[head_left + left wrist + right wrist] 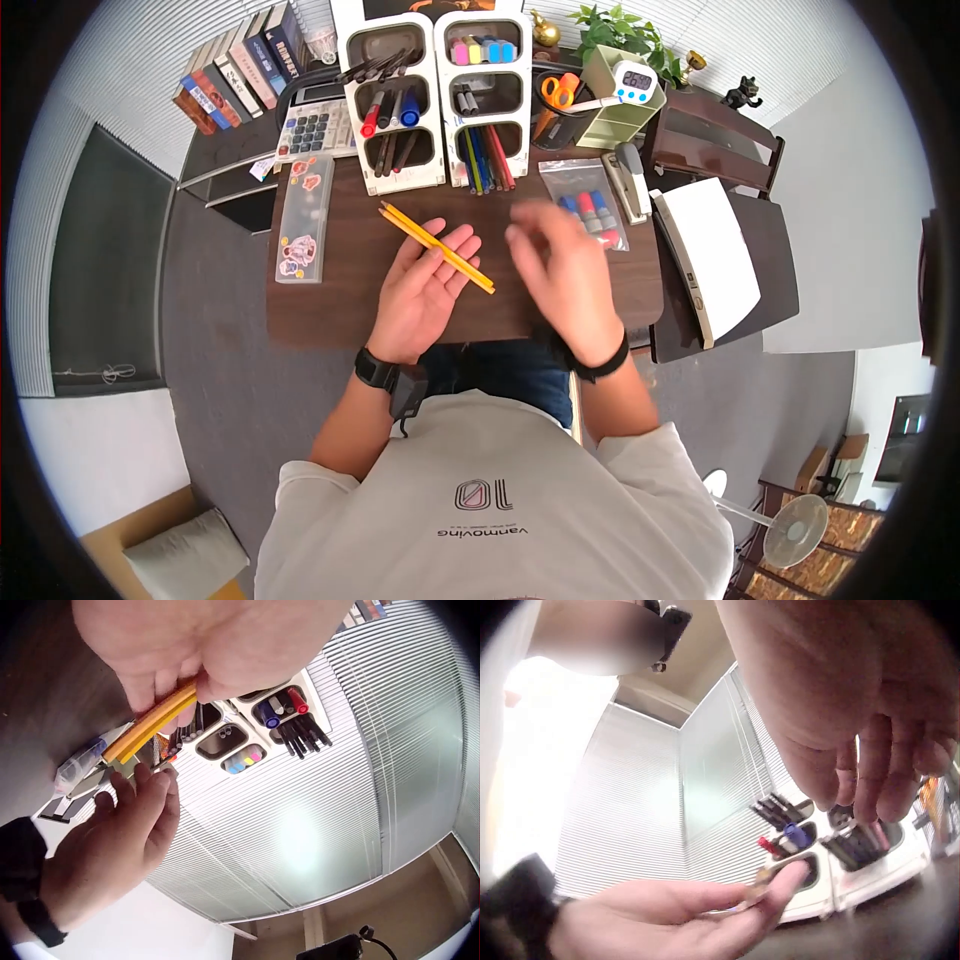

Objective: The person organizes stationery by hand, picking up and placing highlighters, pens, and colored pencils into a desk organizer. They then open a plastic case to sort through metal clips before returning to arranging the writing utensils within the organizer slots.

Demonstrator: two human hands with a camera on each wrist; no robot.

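Note:
Two yellow pencils (472, 273) lie slantwise across my left hand (412, 305), which faces palm up over the table's front. The left thumb pinches them against the fingers. From the left wrist view, the pencils (142, 733) stick out past the fingers side by side. My right hand (572, 290) is held to the right of the pencils, slightly blurred, its fingers loosely bent and nothing in its grasp. Just beyond it lies a clear zip bag (578, 178) with blue, red and grey pieces inside, partly covered by the hand in the head view.
White organizers (405, 185) with pens, markers and pencils stand at the back of the table. A stickered pencil case (303, 225) and a calculator (312, 128) sit on the left. To the right are a stapler (628, 180), a pen cup with orange scissors (562, 90) and a timer (635, 82).

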